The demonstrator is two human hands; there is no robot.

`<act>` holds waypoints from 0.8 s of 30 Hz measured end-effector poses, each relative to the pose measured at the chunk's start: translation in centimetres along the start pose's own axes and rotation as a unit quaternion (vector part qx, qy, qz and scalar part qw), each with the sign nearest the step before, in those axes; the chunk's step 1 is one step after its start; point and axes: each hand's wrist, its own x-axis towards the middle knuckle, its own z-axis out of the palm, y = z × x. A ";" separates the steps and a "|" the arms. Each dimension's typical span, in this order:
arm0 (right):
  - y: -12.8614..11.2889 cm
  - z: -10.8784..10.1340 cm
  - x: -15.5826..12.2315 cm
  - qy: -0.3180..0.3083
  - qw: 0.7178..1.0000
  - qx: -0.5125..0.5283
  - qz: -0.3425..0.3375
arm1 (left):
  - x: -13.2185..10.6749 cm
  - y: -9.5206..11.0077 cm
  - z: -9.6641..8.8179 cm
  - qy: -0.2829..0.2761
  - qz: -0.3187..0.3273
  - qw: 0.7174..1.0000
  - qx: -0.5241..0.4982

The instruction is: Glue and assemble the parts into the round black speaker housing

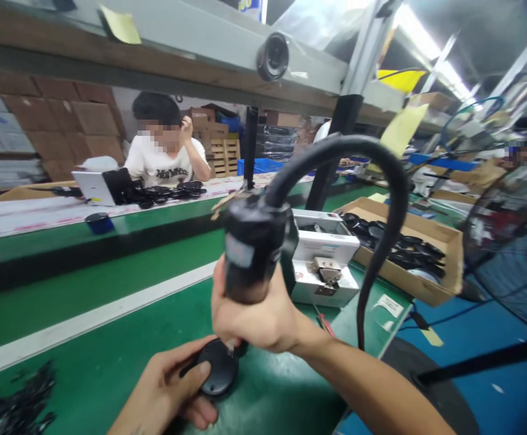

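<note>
My right hand is wrapped around a black electric screwdriver, held upright with its thick cable arching up and over to the right. The tool's lower end points down at a round black disc-shaped part. That part is gripped at its left side by my left hand, thumb on top and fingers underneath. The tip meets or hovers just over the disc's upper edge; I cannot tell which. Beneath both hands lies the green work surface.
Small black pieces lie heaped at lower left. A white metal box stands behind my right hand, near a red-handled tool. Beyond it, a carton holds black parts. A fan is at right; a person sits opposite.
</note>
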 end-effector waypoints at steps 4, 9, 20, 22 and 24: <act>-3.9 -6.6 -1.0 0.178 0.976 -0.052 -0.116 | -0.3 0.3 0.1 0.012 -0.002 0.999 0.030; -4.7 -14.4 0.0 0.298 0.948 -0.079 -0.075 | -0.2 0.0 0.0 0.017 -0.004 1.000 0.026; -0.8 -1.5 0.4 0.107 0.989 0.100 0.027 | 0.5 -1.8 -0.4 -0.025 0.037 0.999 -0.015; 0.1 1.5 1.7 0.059 0.991 0.119 0.002 | 0.6 -2.0 -0.3 -0.027 0.048 0.998 -0.014; 0.9 3.2 2.7 0.027 0.992 0.122 -0.011 | 0.6 -2.0 -0.2 -0.023 0.056 0.998 -0.010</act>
